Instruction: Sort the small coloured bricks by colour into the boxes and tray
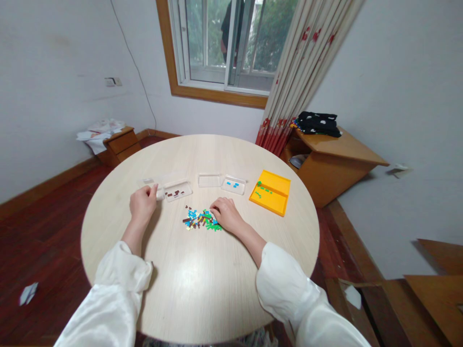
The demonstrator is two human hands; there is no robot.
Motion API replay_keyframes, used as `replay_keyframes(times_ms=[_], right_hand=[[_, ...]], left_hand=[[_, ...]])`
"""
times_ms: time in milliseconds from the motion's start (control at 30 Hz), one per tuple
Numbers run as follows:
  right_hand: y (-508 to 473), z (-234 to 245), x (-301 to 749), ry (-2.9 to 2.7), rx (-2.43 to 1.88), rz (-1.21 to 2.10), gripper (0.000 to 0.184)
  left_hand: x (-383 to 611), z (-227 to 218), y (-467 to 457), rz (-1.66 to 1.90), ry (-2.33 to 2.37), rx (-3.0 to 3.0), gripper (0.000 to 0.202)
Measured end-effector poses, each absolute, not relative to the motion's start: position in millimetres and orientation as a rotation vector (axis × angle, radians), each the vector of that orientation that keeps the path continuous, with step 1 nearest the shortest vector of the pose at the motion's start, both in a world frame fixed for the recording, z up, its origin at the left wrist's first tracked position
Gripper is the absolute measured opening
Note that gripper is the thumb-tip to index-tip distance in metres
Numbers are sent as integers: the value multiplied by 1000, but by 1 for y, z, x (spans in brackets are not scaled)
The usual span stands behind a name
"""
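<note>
Round table (198, 279), your right hand (227, 213) at the bricks (199, 220), left hand (142, 201) nearer the left edge, can't tell either grip tbh.

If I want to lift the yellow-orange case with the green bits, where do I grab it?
Probably best with two hands, by the left and right outer walls of the yellow-orange case, coming from its near side. It lies flat and open, with loose green pieces inside, so holding opposite sides should help keep it level.
</note>
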State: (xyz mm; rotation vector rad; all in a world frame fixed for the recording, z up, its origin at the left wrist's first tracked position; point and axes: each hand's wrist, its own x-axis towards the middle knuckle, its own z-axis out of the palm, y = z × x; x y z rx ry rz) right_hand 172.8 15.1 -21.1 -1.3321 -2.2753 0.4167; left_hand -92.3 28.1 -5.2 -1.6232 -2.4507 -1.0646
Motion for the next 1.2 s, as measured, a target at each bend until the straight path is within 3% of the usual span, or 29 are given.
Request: replay_keyframes(times_ms=[267, 500, 767, 1200], right_hand=[[15, -16, 172, -2149, -1337, 460, 7], [18, -21, 168, -1999, -1186, 621, 8], [19, -24, 167, -1899, -1114, 731, 11], [20, -24, 173, -2047, -1215, 559, 9]], left_hand=[[-42, -16, 26, -1351, -1928, -2287, 20], [2, -21, 12, -1288, -1433, -2768, 16], [2, -22, 11, -1294, -1377, -2743, 20], [-7, -21, 12, -1275, -1655, -2507, 20]])
